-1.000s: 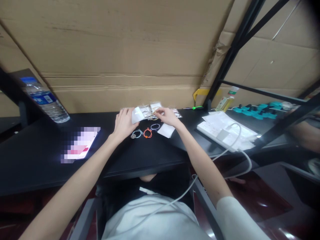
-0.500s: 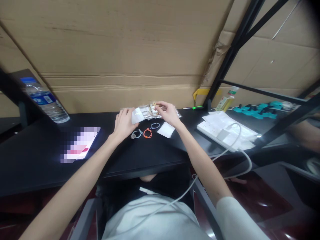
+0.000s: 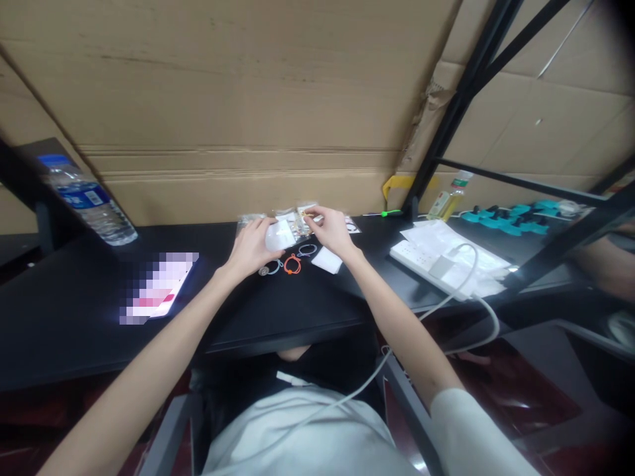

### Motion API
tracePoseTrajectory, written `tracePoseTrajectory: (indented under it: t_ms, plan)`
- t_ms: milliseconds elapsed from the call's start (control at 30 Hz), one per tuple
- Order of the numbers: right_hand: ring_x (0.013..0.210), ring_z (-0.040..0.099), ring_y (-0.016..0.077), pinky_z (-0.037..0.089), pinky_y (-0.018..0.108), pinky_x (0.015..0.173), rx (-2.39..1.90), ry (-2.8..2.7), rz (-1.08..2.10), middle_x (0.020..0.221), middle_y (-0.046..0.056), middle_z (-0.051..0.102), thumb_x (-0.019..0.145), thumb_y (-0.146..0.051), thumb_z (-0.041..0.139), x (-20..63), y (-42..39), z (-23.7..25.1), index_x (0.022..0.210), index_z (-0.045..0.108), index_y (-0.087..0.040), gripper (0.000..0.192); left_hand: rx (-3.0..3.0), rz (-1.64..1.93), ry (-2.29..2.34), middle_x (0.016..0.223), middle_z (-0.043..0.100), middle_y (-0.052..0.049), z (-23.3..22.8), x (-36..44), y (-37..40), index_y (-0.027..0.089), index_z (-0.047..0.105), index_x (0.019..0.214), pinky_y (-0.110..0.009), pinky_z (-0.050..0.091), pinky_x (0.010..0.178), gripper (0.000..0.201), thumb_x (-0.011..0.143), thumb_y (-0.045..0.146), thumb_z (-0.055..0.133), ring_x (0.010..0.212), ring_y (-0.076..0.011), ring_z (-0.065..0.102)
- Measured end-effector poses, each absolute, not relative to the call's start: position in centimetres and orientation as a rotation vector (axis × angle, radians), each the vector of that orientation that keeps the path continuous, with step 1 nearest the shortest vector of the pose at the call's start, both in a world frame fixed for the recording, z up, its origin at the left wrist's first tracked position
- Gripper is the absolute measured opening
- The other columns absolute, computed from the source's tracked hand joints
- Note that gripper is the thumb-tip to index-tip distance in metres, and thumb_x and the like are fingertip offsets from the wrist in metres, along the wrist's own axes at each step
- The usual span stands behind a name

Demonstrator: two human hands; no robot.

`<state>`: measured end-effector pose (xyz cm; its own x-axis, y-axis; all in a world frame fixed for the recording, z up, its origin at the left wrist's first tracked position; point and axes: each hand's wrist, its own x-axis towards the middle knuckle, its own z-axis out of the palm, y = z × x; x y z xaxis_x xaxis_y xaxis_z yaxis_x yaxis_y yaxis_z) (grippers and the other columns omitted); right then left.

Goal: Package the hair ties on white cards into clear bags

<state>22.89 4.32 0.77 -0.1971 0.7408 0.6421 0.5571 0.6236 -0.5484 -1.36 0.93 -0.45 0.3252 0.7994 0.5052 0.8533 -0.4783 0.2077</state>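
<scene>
Both hands are up by the packets: left hand (image 3: 253, 244) pinching a white packet (image 3: 279, 236), right hand (image 3: 331, 231) pinching a small clear packet (image 3: 303, 219) just beside it, above three bracelets (image 3: 292, 264).

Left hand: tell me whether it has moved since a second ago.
Yes. The left hand has shifted right with its white packet, now lying above the grey hair tie on the table.

A black bench (image 3: 74, 311) carries a water bottle (image 3: 86, 198) at far left, a phone (image 3: 159, 287) nearer, three hair ties (image 3: 290, 261) and a white card (image 3: 326, 260) mid-bench, clear packets (image 3: 297, 218) behind them, and a power strip (image 3: 436, 261) on papers (image 3: 436, 233) right.
</scene>
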Motion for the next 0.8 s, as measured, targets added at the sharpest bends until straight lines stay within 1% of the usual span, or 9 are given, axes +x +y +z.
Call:
tracePoseTrajectory:
  t_ms: [200,300,433,567,667,800]
  plan:
    - [0.074,0.074,0.0185,0.058,0.034,0.082,-0.972,-1.874,0.196,0.108,0.004,0.081,0.097,-0.027,0.067,22.40,4.04,0.59,0.111,0.078,-0.021,0.019,-2.512,-0.846,-1.583,0.143,0.060,-0.017,-0.28,-1.11,0.53,0.018,0.054,0.144,-0.054,0.048,0.111,0.075,0.079,0.046,0.080,0.135,-0.0385,0.056]
    - [0.077,0.074,0.0191,0.058,0.034,0.085,-0.985,-1.857,0.192,0.110,0.005,0.081,0.097,-0.026,0.066,22.10,3.87,0.53,0.111,0.077,-0.021,0.018,-2.505,-0.850,-1.597,0.144,0.059,-0.018,-0.29,-1.10,0.50,0.017,0.054,0.147,-0.054,0.047,0.112,0.077,0.080,0.047,0.079,0.136,-0.0400,0.055]
    - [0.079,0.074,0.0197,0.057,0.035,0.086,-1.011,-1.848,0.191,0.110,0.006,0.080,0.098,-0.025,0.065,22.11,3.80,0.62,0.111,0.078,-0.020,0.019,-2.514,-0.842,-1.599,0.142,0.059,-0.018,-0.36,-1.15,0.61,0.018,0.054,0.149,-0.055,0.049,0.110,0.078,0.080,0.047,0.078,0.133,-0.0406,0.056]
    - [0.079,0.071,0.0199,0.055,0.035,0.086,-1.055,-1.868,0.103,0.109,0.007,0.080,0.099,-0.025,0.064,22.43,3.82,0.73,0.112,0.078,-0.020,0.020,-2.500,-0.836,-1.583,0.141,0.058,-0.018,-0.56,-1.30,0.89,0.016,0.053,0.149,-0.055,0.049,0.109,0.079,0.081,0.047,0.078,0.133,-0.0410,0.056]
    - [0.076,0.069,0.0197,0.053,0.036,0.084,-1.066,-1.886,0.041,0.107,0.008,0.078,0.099,-0.025,0.064,22.50,3.76,0.79,0.110,0.078,-0.019,0.019,-2.495,-0.831,-1.560,0.141,0.059,-0.018,-0.70,-1.42,1.09,0.017,0.053,0.150,-0.054,0.049,0.109,0.077,0.083,0.047,0.076,0.133,-0.0399,0.056]
    - [0.073,0.068,0.0181,0.053,0.035,0.082,-1.042,-1.897,0.059,0.107,0.007,0.077,0.099,-0.024,0.065,22.27,3.61,0.78,0.109,0.078,-0.019,0.017,-2.486,-0.811,-1.558,0.139,0.059,-0.017,-0.67,-1.43,1.07,0.019,0.052,0.150,-0.054,0.050,0.107,0.075,0.084,0.048,0.075,0.131,-0.0392,0.057]
